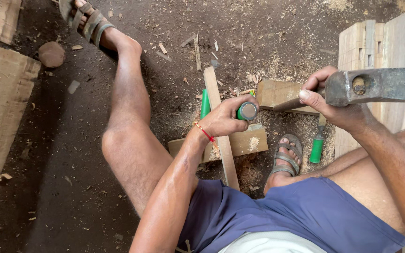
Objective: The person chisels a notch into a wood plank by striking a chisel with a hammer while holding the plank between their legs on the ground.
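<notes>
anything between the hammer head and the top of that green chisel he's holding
Nothing visible. The hammer is raised in the right hand, off to the side of the green-handled chisel gripped by the left hand. Only open air lies between hammer head and chisel cap.

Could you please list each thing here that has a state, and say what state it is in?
Left hand: closed around the green-handled chisel, held upright.
Right hand: gripping the hammer, raised.
Wooden strip: lying across a wood block.
Second green-handled chisel: lying on the ground.
Sandal: worn, planted beside the block.
</notes>
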